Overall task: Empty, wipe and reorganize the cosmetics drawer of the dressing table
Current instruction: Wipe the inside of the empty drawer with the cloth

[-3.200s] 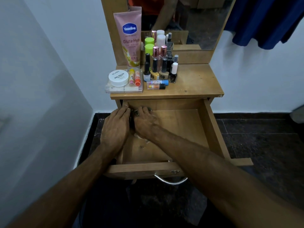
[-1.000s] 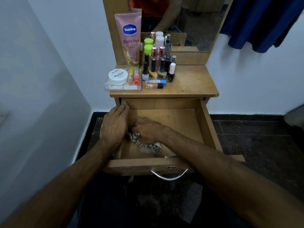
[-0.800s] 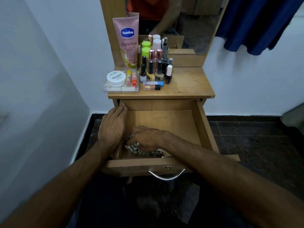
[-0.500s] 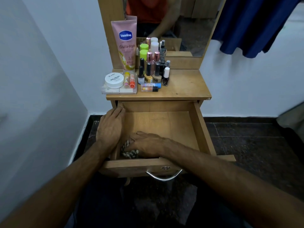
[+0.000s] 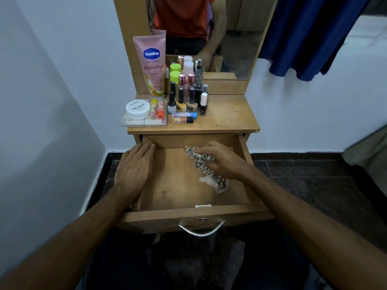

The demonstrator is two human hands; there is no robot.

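The wooden drawer (image 5: pixel 173 191) is pulled out and holds only a patterned grey-and-white cloth (image 5: pixel 204 166). My right hand (image 5: pixel 222 162) grips the cloth and presses it on the drawer floor near the back right. My left hand (image 5: pixel 134 168) rests flat along the drawer's left wall, fingers straight and reaching the back corner. On the tabletop (image 5: pixel 228 116) stand a pink Vaseline tube (image 5: pixel 151 63), several nail polish bottles (image 5: pixel 186 99), a white nail polish remover jar (image 5: pixel 137 109) and lip balm sticks (image 5: pixel 157 108) on a clear case.
A mirror (image 5: pixel 209 34) rises behind the table and reflects a person in an orange shirt. White walls close in on the left and behind. Dark blue fabric (image 5: pixel 310 38) hangs at the upper right. The drawer's metal handle (image 5: pixel 201 230) faces me above a dark tiled floor.
My right hand has swept the cloth from the drawer's front left corner up to the back right. My left hand has stayed on the left wall.
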